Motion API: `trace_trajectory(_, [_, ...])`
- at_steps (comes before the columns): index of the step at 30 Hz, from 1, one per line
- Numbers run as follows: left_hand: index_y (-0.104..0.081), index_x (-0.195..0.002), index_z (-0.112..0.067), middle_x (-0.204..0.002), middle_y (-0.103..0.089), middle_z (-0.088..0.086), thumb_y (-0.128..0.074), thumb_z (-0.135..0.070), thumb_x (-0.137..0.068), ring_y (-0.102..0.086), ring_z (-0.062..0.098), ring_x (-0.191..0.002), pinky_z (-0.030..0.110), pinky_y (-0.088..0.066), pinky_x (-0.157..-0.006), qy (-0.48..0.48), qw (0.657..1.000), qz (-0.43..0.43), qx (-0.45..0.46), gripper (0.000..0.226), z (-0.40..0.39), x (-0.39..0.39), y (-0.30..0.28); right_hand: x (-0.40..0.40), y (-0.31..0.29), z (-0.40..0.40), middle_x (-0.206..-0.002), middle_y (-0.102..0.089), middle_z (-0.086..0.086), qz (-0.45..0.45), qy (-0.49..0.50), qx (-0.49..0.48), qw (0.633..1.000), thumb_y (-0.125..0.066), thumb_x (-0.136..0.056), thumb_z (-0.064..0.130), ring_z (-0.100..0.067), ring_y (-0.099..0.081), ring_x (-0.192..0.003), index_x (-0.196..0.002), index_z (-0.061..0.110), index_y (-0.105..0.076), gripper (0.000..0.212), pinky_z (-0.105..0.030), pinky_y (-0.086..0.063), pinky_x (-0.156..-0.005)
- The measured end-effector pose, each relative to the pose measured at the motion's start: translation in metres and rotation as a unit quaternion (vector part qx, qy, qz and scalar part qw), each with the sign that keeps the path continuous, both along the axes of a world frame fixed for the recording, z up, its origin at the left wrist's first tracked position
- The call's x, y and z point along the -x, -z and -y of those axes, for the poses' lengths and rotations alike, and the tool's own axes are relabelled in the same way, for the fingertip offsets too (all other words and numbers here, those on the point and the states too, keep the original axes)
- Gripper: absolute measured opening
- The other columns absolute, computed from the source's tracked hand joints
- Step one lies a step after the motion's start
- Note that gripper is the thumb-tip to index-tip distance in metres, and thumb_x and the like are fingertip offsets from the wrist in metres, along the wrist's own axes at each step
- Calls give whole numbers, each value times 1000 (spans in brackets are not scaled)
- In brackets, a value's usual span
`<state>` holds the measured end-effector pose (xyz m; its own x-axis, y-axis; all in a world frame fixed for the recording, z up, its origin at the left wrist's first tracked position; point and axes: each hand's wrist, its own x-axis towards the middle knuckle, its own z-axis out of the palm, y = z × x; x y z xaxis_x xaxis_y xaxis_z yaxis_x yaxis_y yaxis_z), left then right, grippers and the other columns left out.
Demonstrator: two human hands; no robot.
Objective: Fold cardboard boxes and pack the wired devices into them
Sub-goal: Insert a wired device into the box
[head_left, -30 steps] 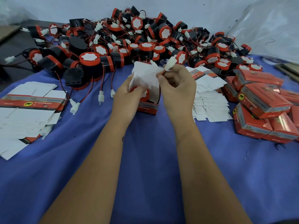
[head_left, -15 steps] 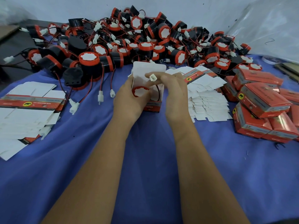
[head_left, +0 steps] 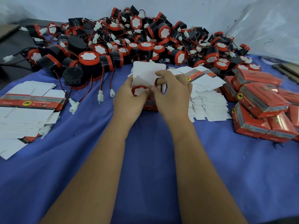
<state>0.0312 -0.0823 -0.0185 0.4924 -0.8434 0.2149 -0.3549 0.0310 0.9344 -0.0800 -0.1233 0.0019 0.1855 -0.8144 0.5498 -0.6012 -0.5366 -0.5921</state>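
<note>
The left hand (head_left: 129, 97) holds an open box (head_left: 149, 73) from its left side, with the fingers curled around the wall. Inside the box sits a device (head_left: 139, 91) with a red rim and white face, just beside the left thumb. The white lid flap of the box stands up behind both hands. The right hand (head_left: 174, 92) is on the right side of the box; its fingers (head_left: 159, 74) are curled and pinch a loop of black and red wire (head_left: 157, 82) over the opening of the box. The lower red part of the box rests on the blue worktop (head_left: 145, 159), between the two wrists.

Beyond the fingers lies a big pile of devices (head_left: 129, 41), black with red rims, with wires and white plugs. To the left of the left hand lie flat boxes (head_left: 29, 101), not folded. Just right of the right hand is another stack of flat boxes (head_left: 208, 101), and farther right are closed red boxes (head_left: 262, 101), stacked together.
</note>
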Motion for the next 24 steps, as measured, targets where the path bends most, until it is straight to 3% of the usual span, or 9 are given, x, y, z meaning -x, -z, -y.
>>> trace_trajectory(3, [-55, -119, -39, -100, -65, -24, -63, -34, -84, -62, -2, -98, 32, -55, -86, -13, 1000, -5, 4, 36, 2, 0, 2, 1, 1, 3, -111, -58, -2, 0, 11, 35, 999, -77, -78, 17, -22, -46, -109, -108, 19, -72, 31, -25, -34, -94])
trace_trajectory(8, [-53, -119, -40, -100, -62, -25, -67, -33, -86, -60, -5, -97, 25, -53, -82, -24, 1000, -8, 5, 36, 3, -1, 3, 7, 2, 6, -115, -45, -2, 35, -48, -19, 998, -74, -76, 6, -18, -40, -112, -98, 15, -74, 23, 0, -25, -87])
trace_trajectory(12, [-53, -121, -36, -106, -64, -17, -64, -35, -86, -61, 5, -100, 35, -55, -86, -14, 1000, -6, -6, 36, 2, 0, 2, 5, -1, 3, -105, -47, 2, 38, -79, -28, 996, -66, -76, -2, -20, -44, -107, -83, 9, -72, 15, -2, -29, -85])
trace_trajectory(14, [-55, -115, -36, -105, -66, -15, -57, -40, -82, -62, 7, -99, 41, -54, -89, -12, 1000, -24, -15, 34, 2, 1, 0, 4, -2, 2, -102, -48, 3, 49, -91, -32, 994, -62, -76, -7, -22, -47, -105, -79, 9, -70, 18, -10, -35, -87])
trace_trajectory(17, [-59, -111, -39, -101, -69, -17, -51, -49, -80, -64, 7, -99, 44, -53, -92, -14, 998, -54, -20, 34, 2, 3, -3, 5, -2, 1, -100, -55, 1, 61, -129, -43, 989, -60, -75, -11, -24, -53, -102, -89, 10, -71, 27, -31, -47, -89])
trace_trajectory(18, [-59, -110, -41, -100, -69, -18, -51, -50, -80, -64, 6, -99, 43, -53, -92, -13, 998, -62, -18, 32, 1, 3, -4, 5, -2, 0, -99, -58, 1, 63, -140, -49, 987, -60, -75, -9, -22, -55, -100, -98, 12, -70, 33, -32, -48, -89])
trace_trajectory(21, [-60, -106, -49, -105, -69, -17, -46, -58, -79, -63, 6, -102, 44, -52, -95, 0, 997, -81, -15, 31, -1, 4, -7, 7, -1, -3, -97, -65, 8, 91, -155, -112, 977, -64, -80, 6, -8, -60, -98, -121, 24, -60, 45, -17, -47, -87])
trace_trajectory(22, [-62, -107, -49, -110, -69, -14, -41, -64, -78, -63, 8, -105, 46, -50, -98, 5, 995, -94, -17, 38, -1, 4, -8, 8, -1, -3, -97, -67, 10, 113, -156, -146, 970, -63, -82, 14, -6, -61, -99, -122, 25, -61, 41, -17, -47, -88])
trace_trajectory(24, [-63, -123, -32, -127, -66, -1, -32, -74, -76, -59, 12, -110, 47, -45, -105, 0, 991, -136, -20, 70, -1, 4, -10, 8, 0, -1, -100, -70, 8, 176, -156, -214, 948, -57, -86, 25, -9, -62, -105, -116, 24, -65, 31, -28, -49, -94])
